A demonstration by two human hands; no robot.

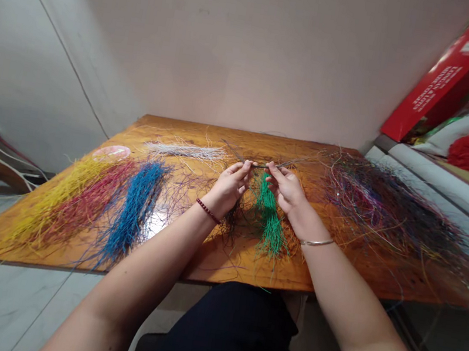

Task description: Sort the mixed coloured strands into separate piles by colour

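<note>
Between my two hands I hold a thin bundle of dark wires [260, 166] stretched sideways above the table. My left hand [232, 184] pinches its left part, and my right hand [285, 187] pinches it a short way to the right. Loose wire ends fan out past both hands. Under my right hand lies a bundle of green wires [272, 223]. Some dark wires [230, 222] are partly hidden behind my left wrist. A bundle of blue wires [135, 207] lies left of my left forearm, and white wires [189, 150] lie beyond it.
Yellow wires [59, 186] and red wires [86, 199] cover the left of the wooden table [202, 265]. A large tangle of mixed wires [390, 206] spreads at the right. A red box [450, 73] stands at the upper right. A wall rises behind the table.
</note>
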